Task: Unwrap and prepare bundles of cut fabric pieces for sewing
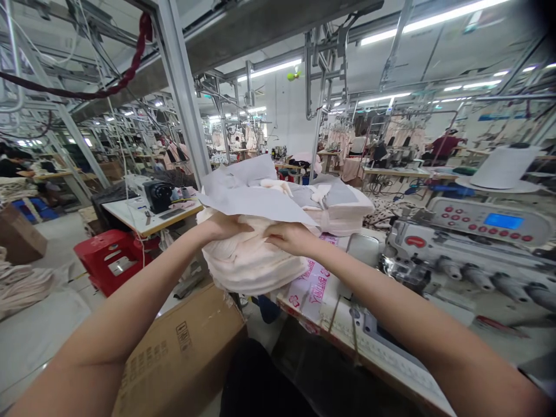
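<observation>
Two hands, left [226, 226], right [292, 238] — on pale folded fabric [254, 263]

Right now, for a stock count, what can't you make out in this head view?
Inner layers of the fabric bundle: hidden by the left hand, right hand and paper sheet.
Carton markings: too small, and its lower end is cut off by the bottom edge.
Sewing machine blue display: readout too small.

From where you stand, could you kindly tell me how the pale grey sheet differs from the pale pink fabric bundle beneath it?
The pale grey sheet is thin and flat, while the pale pink fabric bundle is thick and soft. The sheet lies on top and the bundle sits beneath it. Both are pale.
</observation>
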`<state>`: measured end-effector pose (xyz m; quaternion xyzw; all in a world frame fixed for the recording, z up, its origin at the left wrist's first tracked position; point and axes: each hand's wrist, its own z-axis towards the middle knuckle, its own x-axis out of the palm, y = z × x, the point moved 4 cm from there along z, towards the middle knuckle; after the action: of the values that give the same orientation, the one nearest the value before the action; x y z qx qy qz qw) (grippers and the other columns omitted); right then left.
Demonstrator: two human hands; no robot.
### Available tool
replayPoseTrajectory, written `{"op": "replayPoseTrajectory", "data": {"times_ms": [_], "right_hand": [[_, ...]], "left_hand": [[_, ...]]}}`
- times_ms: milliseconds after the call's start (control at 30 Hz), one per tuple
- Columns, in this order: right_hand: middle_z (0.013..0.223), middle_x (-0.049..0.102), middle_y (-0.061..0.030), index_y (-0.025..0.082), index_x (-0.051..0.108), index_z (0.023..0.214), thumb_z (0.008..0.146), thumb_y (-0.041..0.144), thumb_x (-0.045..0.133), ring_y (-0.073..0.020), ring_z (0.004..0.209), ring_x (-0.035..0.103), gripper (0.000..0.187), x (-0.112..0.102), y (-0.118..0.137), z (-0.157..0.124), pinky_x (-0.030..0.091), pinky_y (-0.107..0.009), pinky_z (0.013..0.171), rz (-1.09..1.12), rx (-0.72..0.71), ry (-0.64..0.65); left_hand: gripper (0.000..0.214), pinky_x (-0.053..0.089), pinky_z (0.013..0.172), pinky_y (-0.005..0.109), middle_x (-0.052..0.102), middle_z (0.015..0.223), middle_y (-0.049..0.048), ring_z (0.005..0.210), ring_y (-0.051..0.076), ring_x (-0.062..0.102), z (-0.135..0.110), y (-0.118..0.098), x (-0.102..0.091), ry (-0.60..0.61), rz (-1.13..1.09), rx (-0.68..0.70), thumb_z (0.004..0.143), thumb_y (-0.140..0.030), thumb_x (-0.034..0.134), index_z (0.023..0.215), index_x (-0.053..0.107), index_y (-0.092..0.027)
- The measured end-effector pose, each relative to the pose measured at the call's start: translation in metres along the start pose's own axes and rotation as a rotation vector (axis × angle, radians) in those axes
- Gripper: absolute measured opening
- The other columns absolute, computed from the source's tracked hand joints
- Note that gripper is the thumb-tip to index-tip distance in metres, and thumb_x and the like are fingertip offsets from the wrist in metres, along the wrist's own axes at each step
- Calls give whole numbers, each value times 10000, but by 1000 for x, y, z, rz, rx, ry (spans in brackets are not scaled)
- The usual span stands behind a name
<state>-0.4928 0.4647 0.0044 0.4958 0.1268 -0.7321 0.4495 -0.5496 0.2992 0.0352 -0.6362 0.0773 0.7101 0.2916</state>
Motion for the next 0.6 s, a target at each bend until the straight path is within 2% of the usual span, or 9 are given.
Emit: {"op": "replayPoseTrajectory", "data": {"times_ms": [133, 300, 367, 433, 533, 600], "right_hand": [[816, 628, -37, 169, 622, 850, 843, 224, 491, -153, 780, 540, 143, -3, 0, 4, 386, -266, 738, 3, 110, -7], [846, 617, -43, 166, 598, 833, 860, 228, 470, -172, 842, 532, 145, -3, -4, 10, 384, -297, 789, 66, 196, 19], [879, 624, -50, 171, 598, 840, 859, 229, 473, -185, 881, 534, 140, -2, -7, 12, 383, -316, 823, 85, 200, 11], [901, 630, -54, 177, 600, 836, 853, 235, 482, -192, 899, 536, 133, -3, -10, 13, 386, -323, 840, 95, 208, -10], [924, 624, -70, 171, 598, 838, 840, 212, 489, -197, 912, 532, 117, -8, -3, 7, 391, -327, 845, 49, 139, -129], [987, 605, -89, 165, 597, 841, 839, 194, 474, -204, 954, 514, 127, -11, 9, -1, 382, -339, 859, -21, -16, -237]], "left_hand": [[645, 287, 1048, 377, 511, 1259, 74, 1213, 252, 403, -4, 2, 2, -32, -29, -3, 657, -468, 582, 1223, 440, -193], [698, 350, 1001, 365, 506, 1253, 96, 1196, 242, 420, -15, -8, 4, -34, -42, 176, 672, -551, 569, 1248, 405, -192], [701, 359, 994, 352, 510, 1250, 93, 1199, 248, 415, -20, -16, 8, -39, -1, 237, 659, -531, 598, 1247, 407, -200], [647, 345, 1002, 352, 514, 1246, 89, 1213, 262, 398, -22, -23, 10, -95, 80, 253, 676, -452, 600, 1242, 413, -202], [550, 325, 1012, 355, 526, 1236, 75, 1218, 266, 392, -15, -22, 7, -153, 139, 185, 715, -366, 549, 1228, 431, -207], [552, 322, 1013, 358, 530, 1236, 57, 1211, 265, 400, -7, -15, 3, -124, 85, 138, 705, -399, 555, 1215, 448, -217]]}}
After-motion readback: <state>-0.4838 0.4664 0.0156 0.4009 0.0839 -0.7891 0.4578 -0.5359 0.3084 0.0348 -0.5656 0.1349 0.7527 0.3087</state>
